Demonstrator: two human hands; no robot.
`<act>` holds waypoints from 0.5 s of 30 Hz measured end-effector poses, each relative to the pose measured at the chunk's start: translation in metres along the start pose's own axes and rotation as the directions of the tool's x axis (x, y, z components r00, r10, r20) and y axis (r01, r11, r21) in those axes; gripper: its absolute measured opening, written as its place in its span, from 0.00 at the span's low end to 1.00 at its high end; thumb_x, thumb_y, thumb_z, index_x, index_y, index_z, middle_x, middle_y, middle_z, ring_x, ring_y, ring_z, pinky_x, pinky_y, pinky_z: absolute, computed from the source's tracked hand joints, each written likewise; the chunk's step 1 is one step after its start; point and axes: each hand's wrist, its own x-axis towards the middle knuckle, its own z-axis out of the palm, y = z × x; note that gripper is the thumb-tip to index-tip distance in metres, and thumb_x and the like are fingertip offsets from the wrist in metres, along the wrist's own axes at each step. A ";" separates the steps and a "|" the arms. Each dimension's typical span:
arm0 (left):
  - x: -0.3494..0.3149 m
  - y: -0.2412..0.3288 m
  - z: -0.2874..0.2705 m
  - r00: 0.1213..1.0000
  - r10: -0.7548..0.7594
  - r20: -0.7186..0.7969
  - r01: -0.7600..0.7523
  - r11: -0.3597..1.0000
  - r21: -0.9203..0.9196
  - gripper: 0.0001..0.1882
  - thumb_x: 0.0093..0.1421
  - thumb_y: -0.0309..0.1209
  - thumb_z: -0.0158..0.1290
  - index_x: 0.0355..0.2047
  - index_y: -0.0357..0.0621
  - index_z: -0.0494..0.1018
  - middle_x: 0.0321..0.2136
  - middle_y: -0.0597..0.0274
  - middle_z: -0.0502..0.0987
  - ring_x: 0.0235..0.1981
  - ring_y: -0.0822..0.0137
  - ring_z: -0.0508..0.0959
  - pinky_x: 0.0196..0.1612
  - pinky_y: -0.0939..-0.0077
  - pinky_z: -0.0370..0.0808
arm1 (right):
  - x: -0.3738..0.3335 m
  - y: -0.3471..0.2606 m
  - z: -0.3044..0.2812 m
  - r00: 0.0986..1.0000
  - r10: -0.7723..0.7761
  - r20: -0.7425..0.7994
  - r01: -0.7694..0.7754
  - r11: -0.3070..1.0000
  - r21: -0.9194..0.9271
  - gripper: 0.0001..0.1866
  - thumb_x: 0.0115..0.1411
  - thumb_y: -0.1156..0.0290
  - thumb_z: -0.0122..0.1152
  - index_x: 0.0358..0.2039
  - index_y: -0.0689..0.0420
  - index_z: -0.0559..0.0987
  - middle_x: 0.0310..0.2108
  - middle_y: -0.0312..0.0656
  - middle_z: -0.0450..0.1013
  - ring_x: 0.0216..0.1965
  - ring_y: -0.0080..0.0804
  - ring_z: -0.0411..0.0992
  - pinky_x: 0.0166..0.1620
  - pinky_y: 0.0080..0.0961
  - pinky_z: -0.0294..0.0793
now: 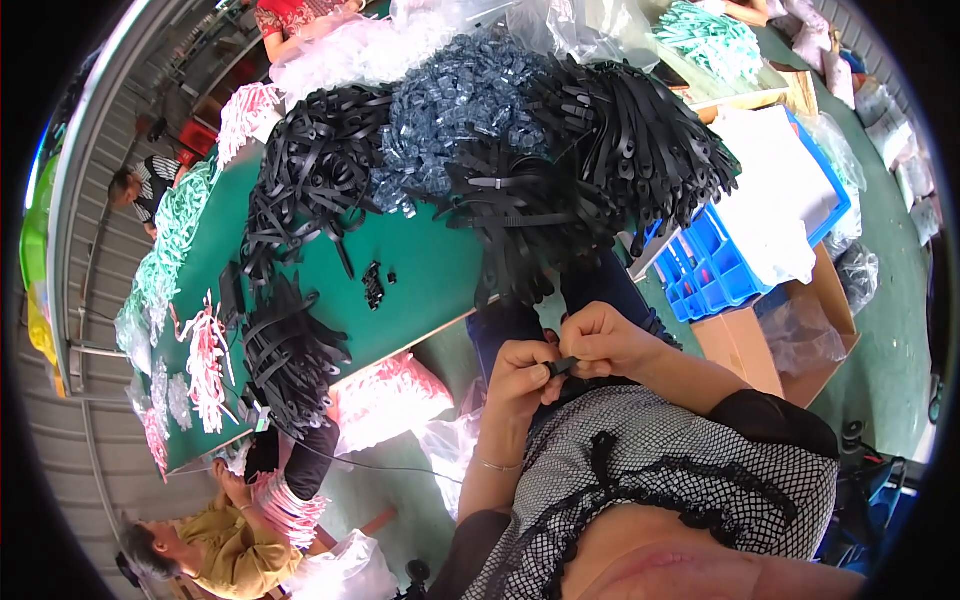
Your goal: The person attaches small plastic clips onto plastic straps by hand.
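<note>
My left hand (520, 378) and my right hand (603, 340) meet just above my lap, and both pinch a small black plastic strap piece (561, 367) between their fingertips. A thin bracelet sits on my left wrist. Just beyond my hands a big heap of black straps (590, 160) hangs over the near edge of the green table (420, 270). Behind the heap lies a pile of translucent blue-grey clips (450, 110). A few small black pieces (373, 285) lie loose on the table.
More black strap bundles (290, 355) and pink-white and pale green straps (205, 365) lie along the table's left. A blue crate (705, 275) with a white sheet stands on a cardboard box (745, 345) to the right. Another person (215, 545) works at bottom left; others sit further off.
</note>
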 end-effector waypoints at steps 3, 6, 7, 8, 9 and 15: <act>-0.001 0.009 0.008 0.975 -0.069 -0.211 0.108 0.978 0.177 0.12 0.51 0.33 0.51 0.19 0.36 0.70 0.13 0.61 0.71 0.11 0.77 0.66 0.15 0.88 0.60 | 0.001 -0.005 -0.007 0.989 -0.100 -0.112 0.028 0.858 -0.513 0.08 0.53 0.71 0.57 0.23 0.61 0.72 0.15 0.33 0.64 0.15 0.17 0.60 0.19 0.14 0.58; -0.002 0.013 0.012 0.950 -0.057 -0.307 0.147 0.949 0.279 0.10 0.55 0.31 0.49 0.22 0.36 0.72 0.16 0.62 0.72 0.14 0.78 0.66 0.17 0.89 0.61 | 0.013 -0.021 0.002 0.878 -0.427 0.218 0.384 0.356 -0.852 0.10 0.46 0.72 0.64 0.30 0.58 0.75 0.25 0.37 0.66 0.25 0.22 0.65 0.24 0.16 0.63; -0.003 0.014 0.015 0.944 -0.052 -0.326 0.174 0.918 0.356 0.10 0.56 0.32 0.49 0.25 0.36 0.72 0.17 0.63 0.72 0.15 0.79 0.67 0.18 0.89 0.61 | 0.011 -0.021 -0.004 0.911 -0.349 0.221 0.333 0.306 -0.892 0.16 0.40 0.73 0.67 0.33 0.56 0.76 0.31 0.39 0.66 0.33 0.27 0.66 0.30 0.18 0.66; -0.002 0.015 0.015 0.937 -0.048 -0.346 0.203 0.880 0.428 0.11 0.57 0.32 0.48 0.27 0.36 0.72 0.18 0.64 0.72 0.17 0.79 0.67 0.19 0.89 0.61 | 0.013 -0.022 -0.007 0.916 -0.338 0.214 0.325 0.316 -0.891 0.16 0.40 0.73 0.67 0.33 0.56 0.76 0.31 0.39 0.66 0.33 0.27 0.66 0.30 0.18 0.66; 0.000 0.015 0.012 0.952 -0.006 -0.305 0.135 0.905 0.404 0.11 0.58 0.32 0.46 0.29 0.35 0.71 0.20 0.64 0.71 0.19 0.78 0.67 0.22 0.87 0.63 | 0.017 -0.023 -0.009 0.877 -0.409 0.252 0.368 0.235 -0.899 0.15 0.41 0.73 0.67 0.31 0.57 0.76 0.31 0.39 0.66 0.33 0.28 0.66 0.31 0.19 0.66; 0.001 0.017 0.010 0.959 0.039 -0.279 0.097 0.884 0.458 0.12 0.59 0.33 0.44 0.27 0.36 0.69 0.20 0.65 0.70 0.22 0.78 0.68 0.26 0.86 0.64 | 0.013 -0.010 -0.014 0.944 -0.329 -0.029 0.219 0.690 -0.690 0.12 0.46 0.80 0.63 0.33 0.62 0.74 0.30 0.36 0.70 0.23 0.16 0.68 0.22 0.10 0.67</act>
